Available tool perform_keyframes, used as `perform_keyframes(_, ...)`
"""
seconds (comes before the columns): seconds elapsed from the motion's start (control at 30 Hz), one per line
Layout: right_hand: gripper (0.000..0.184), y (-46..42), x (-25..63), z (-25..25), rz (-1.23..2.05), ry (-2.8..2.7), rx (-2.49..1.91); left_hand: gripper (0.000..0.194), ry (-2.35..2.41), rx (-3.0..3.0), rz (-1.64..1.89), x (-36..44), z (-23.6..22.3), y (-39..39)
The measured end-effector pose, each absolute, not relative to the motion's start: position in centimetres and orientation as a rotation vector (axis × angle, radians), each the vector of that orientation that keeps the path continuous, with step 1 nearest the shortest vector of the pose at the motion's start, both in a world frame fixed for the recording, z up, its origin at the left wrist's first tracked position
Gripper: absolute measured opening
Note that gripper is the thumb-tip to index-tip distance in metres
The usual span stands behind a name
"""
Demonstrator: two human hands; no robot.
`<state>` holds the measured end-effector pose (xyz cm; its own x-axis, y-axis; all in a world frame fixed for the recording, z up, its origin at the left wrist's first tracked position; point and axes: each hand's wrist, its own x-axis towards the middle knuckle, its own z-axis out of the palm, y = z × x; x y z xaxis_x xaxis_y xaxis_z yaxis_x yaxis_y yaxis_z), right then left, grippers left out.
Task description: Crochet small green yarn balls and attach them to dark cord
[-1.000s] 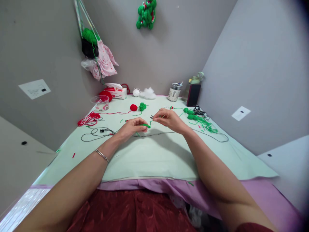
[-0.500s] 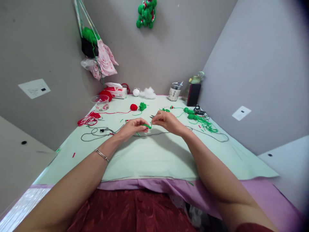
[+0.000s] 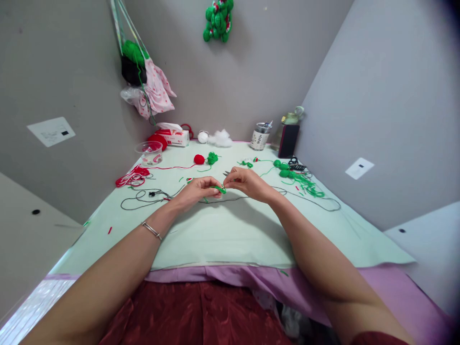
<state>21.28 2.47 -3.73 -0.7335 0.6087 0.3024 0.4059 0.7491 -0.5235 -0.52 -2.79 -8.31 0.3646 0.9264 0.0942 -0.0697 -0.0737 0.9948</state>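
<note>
My left hand (image 3: 199, 190) pinches a small green crocheted piece (image 3: 220, 189) between thumb and fingertips, over the middle of the table. My right hand (image 3: 247, 183) is closed in a pinch, its fingertips against the right end of that piece. A tiny pale glint shows where the fingertips meet; I cannot make out what it is. Dark pointed metal tips (image 3: 226, 173) show just behind the right fingers, and whether they are held or lie on the table is unclear. A small red, white and green piece (image 3: 189, 180) lies behind my left hand.
A dark looped cord (image 3: 136, 201) runs across the table under my hands. Red yarn (image 3: 132, 176), a red ball (image 3: 199, 159), green yarn balls with strands (image 3: 284, 172), black-handled scissors (image 3: 296, 165), a plastic tub (image 3: 150, 154), tissue box (image 3: 176, 136) and pen holder (image 3: 259, 137) stand or lie around.
My right hand has moved slightly left and its fingertips now meet the green crocheted piece; a small gap showed between them before. My left hand stays nearly in place.
</note>
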Motion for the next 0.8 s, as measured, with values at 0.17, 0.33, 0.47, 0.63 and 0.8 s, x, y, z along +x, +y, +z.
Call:
perform_keyframes(0.17,0.015,2.3,21.0,-3.9,0.633,-2.441,-0.786,0.028,0.850,1.381,1.015,-0.5,-8.1,-2.9)
perform_keyframes(0.33,0.017,2.3,20.9,-4.0,0.568,-2.397,-0.896,0.030,0.845,1.365,1.014,-0.4,-7.9,-3.0)
perform_keyframes(0.47,0.016,1.6,20.5,-4.3,0.716,-2.382,-0.880,0.033,0.869,1.301,1.030,-0.2,-8.0,-3.1)
perform_keyframes(0.63,0.024,0.3,19.7,-4.3,0.577,-2.487,-0.814,0.039,0.943,1.239,1.040,0.1,-7.8,-3.2)
perform_keyframes(0.8,0.014,0.1,19.0,-4.0,0.602,-2.301,-0.789,0.035,0.954,1.229,1.052,0.0,-7.8,-3.0)
